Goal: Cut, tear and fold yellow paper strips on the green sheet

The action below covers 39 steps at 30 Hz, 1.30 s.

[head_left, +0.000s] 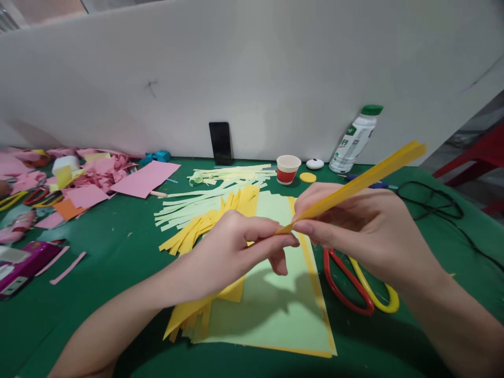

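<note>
A yellow paper strip (362, 181) slants up to the right, pinched near its lower end by both hands. My left hand (248, 239) grips the tip between thumb and finger. Close beside it, my right hand (350, 220) pinches the strip a little higher up. Beneath them lies a stack of pale green paper (283, 310) with yellow edges showing. Cut yellow strips (200, 223) lie left of the stack, partly behind my left hand. Red and yellow-handled scissors (350, 286) rest below my right hand, their blades hidden.
Pale green strips (189, 205), a paper cup (288, 170), a leaning phone (220, 143) and a bottle (354, 139) stand or lie toward the white partition. Pink paper scraps (98, 181) and a purple power strip (29, 268) are left. A black cable (437, 202) lies right.
</note>
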{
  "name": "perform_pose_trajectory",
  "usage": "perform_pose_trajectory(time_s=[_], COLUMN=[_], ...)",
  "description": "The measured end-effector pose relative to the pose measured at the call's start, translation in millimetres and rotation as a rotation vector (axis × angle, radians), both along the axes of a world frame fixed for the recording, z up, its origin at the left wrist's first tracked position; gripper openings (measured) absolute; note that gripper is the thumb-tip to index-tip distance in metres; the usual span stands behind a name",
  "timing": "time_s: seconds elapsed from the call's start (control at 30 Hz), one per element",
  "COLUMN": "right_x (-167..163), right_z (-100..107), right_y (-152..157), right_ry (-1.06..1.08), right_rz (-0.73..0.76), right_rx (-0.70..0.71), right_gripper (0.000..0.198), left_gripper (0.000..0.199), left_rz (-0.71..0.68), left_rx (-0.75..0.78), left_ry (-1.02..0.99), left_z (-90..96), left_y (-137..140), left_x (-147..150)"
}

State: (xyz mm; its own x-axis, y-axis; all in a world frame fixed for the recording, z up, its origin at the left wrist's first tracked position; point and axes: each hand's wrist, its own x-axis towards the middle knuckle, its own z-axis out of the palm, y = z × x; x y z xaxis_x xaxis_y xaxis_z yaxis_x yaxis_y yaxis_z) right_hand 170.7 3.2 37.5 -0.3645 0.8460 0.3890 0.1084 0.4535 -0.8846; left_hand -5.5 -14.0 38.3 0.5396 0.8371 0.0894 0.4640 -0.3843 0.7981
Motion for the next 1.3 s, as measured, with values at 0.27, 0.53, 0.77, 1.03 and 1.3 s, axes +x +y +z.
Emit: perform_pose_trajectory(time_s=[0.27, 0.53, 0.77, 1.03, 1.3], right_x=[-0.7, 17.3, 23.1, 48.3, 28.2], right_z=[0.7, 5.2, 7.1, 11.6, 6.5], right_y=[-0.2, 13.3, 18.9, 39.4, 25.6], right_ry=[-0.026, 0.059, 0.078, 0.269, -0.081], right_rz=[-0.041, -0.248, -0.274, -0.373, 0.010], right_rx=[0.014, -0.031, -0.047, -0.028, -0.235], right_gripper=[0.007, 0.007, 0.004, 0.009, 0.013], left_gripper=[0.034, 0.027, 0.030, 0.031, 0.030], left_rz=[-0.025, 0.011, -0.022, -0.070, -0.082], left_rx=[0.187, 0.078, -0.006, -0.080, -0.272], left_ry=[0.069, 0.078, 0.044, 0.038, -0.039], left_z=[-1.8, -3.2, -2.7, -1.6, 1.8], left_y=[-3.4, 0.2, 0.0, 2.4, -1.0], left_x=[-0.3, -0.1, 0.0, 0.8, 1.4])
